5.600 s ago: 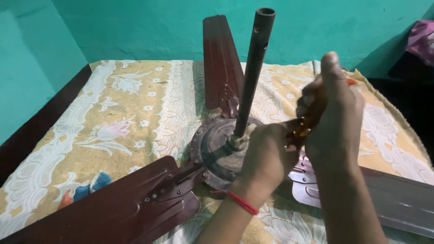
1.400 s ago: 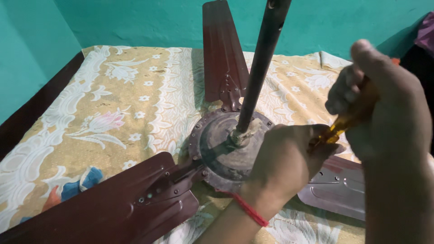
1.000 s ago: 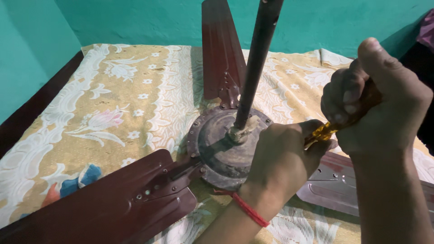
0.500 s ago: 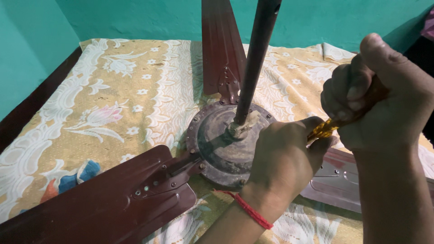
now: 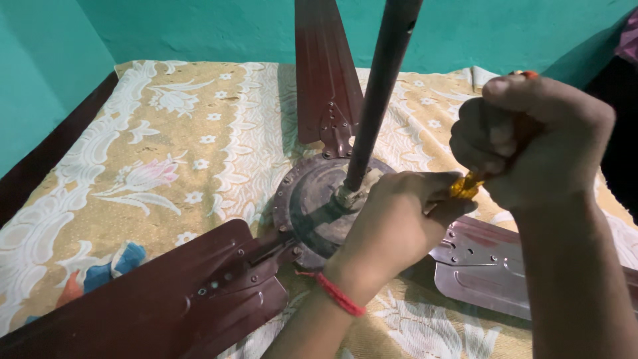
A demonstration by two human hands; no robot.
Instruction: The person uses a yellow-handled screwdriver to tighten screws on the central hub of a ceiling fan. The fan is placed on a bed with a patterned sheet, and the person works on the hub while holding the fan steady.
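Observation:
A brown ceiling fan lies on a bed, its round motor housing [image 5: 312,206] in the middle and a dark down rod [image 5: 382,86] standing up from it. My left hand [image 5: 392,226], with a red thread at the wrist, rests on the housing's right side and its fingers pinch the screwdriver's shaft. My right hand [image 5: 531,143] is closed around the amber handle of a screwdriver [image 5: 465,186], which points down toward the housing. The tip is hidden behind my left hand.
One brown blade [image 5: 325,73] points away, a second blade [image 5: 153,306] reaches to the lower left, a third blade [image 5: 492,266] lies at the right. A yellow floral sheet [image 5: 166,146] covers the bed. Teal walls [image 5: 199,26] stand behind and at left.
My view has shifted slightly closer and downward. My right hand has stayed on the screwdriver handle, turning a little, and my left hand has kept its place on the housing.

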